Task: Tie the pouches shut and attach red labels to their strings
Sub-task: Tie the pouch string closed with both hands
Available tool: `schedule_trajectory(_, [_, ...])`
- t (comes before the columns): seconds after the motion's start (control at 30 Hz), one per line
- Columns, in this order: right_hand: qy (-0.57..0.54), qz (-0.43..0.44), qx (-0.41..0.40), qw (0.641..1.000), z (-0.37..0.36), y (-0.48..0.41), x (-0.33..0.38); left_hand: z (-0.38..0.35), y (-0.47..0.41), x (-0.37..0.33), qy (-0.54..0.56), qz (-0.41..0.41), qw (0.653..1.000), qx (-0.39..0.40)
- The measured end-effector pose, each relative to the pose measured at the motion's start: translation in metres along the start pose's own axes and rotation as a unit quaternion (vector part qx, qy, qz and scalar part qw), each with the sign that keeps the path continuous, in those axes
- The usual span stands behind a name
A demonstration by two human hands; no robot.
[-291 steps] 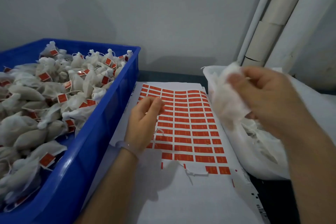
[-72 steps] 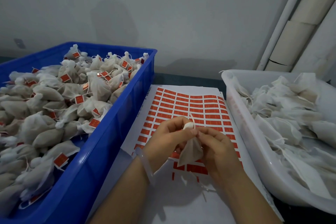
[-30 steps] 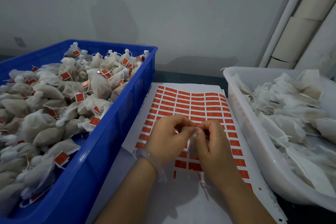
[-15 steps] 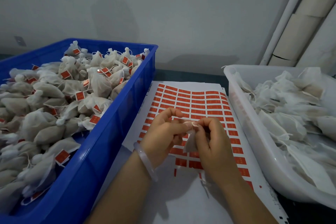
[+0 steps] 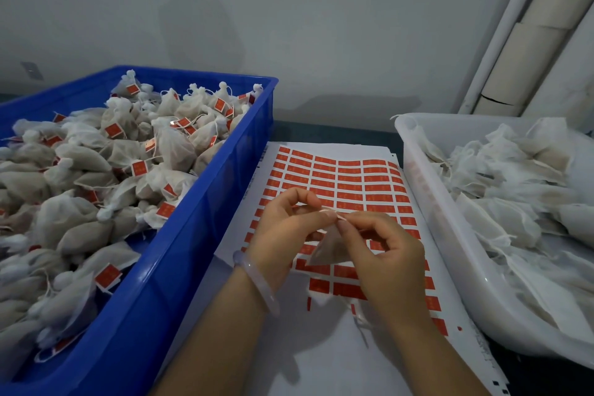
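Observation:
A small white pouch (image 5: 328, 249) hangs between my two hands above the sheet of red labels (image 5: 340, 180). My left hand (image 5: 286, 231) pinches the pouch's top with thumb and forefinger. My right hand (image 5: 382, 254) pinches the same spot from the other side, its fingertips meeting the left ones at the neck. The string itself is too thin to make out. The pouch's lower part shows between the palms.
A blue crate (image 5: 205, 235) on the left is full of tied pouches with red labels. A white tub (image 5: 450, 254) on the right holds untied pouches. The label sheet lies on white backing paper between them. A wall and pipes stand behind.
Earlier my right hand took a pouch from the white tub and brought it over the label sheet. In the last second both hands kept working at its neck, with only small finger shifts.

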State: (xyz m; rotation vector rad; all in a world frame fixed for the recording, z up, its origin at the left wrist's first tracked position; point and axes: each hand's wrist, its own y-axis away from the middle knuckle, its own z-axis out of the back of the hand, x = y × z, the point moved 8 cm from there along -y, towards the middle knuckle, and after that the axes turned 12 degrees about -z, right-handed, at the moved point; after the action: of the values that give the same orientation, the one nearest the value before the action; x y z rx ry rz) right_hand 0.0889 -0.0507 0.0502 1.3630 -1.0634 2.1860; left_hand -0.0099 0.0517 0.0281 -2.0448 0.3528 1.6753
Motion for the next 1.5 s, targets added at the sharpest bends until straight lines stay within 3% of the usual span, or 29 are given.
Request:
schedule_trajectory(0.23, [-0.060, -0.074, 0.012, 0.995, 0.001, -0.003, -0.014, -0.007, 0.002, 0.000, -0.049, -0.001, 0.998, 0.031])
schedule_trajectory(0.43, [-0.068, -0.142, 0.054, 0.986, -0.011, -0.003, -0.025, -0.016, 0.007, -0.003, 0.005, 0.001, 0.997, 0.078])
schedule_trajectory(0.67, [-0.028, -0.114, 0.054, 0.992, -0.009, -0.003, -0.020, -0.019, 0.007, -0.007, -0.034, -0.017, 0.989, 0.145])
schedule_trajectory(0.83, [-0.021, -0.090, 0.090, 0.992, -0.006, -0.007, -0.017, -0.021, 0.011, -0.006, -0.071, 0.015, 0.975, 0.209])
schedule_trajectory(1.03, [-0.012, -0.084, 0.117, 0.990, -0.007, -0.008, -0.018, -0.014, 0.008, -0.002, -0.117, 0.044, 0.973, 0.195])
schedule_trajectory(1.5, [-0.030, -0.112, 0.126, 0.985, -0.007, -0.011, -0.024, -0.014, 0.008, -0.011, -0.121, -0.005, 0.971, 0.206])
